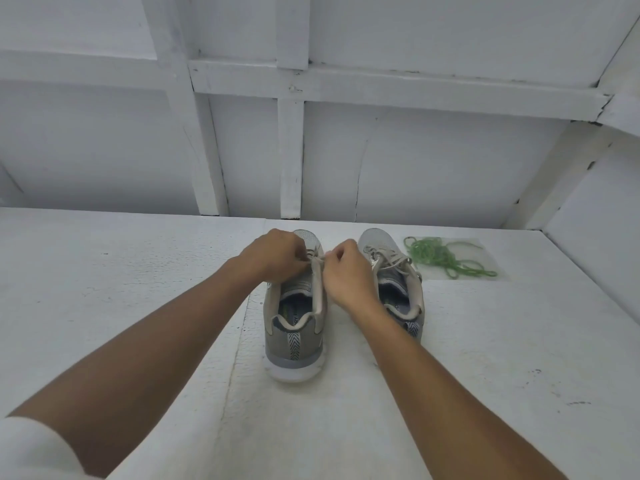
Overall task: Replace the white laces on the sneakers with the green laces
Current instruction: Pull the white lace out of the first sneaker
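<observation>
Two grey sneakers stand side by side on the white table, heels toward me. My left hand (273, 254) and my right hand (348, 271) are both over the left sneaker (294, 327), each pinching part of its white lace (317, 261) near the tongue. The right sneaker (398, 271) keeps its white lace (389, 258) tied; my right wrist covers part of it. A tangled bunch of green laces (440, 256) lies on a clear plastic bag, to the right of the right sneaker.
The white table (138, 271) runs back to a white panelled wall (291, 150). A side wall closes in at the right (595, 237). A seam in the tabletop runs past the left sneaker.
</observation>
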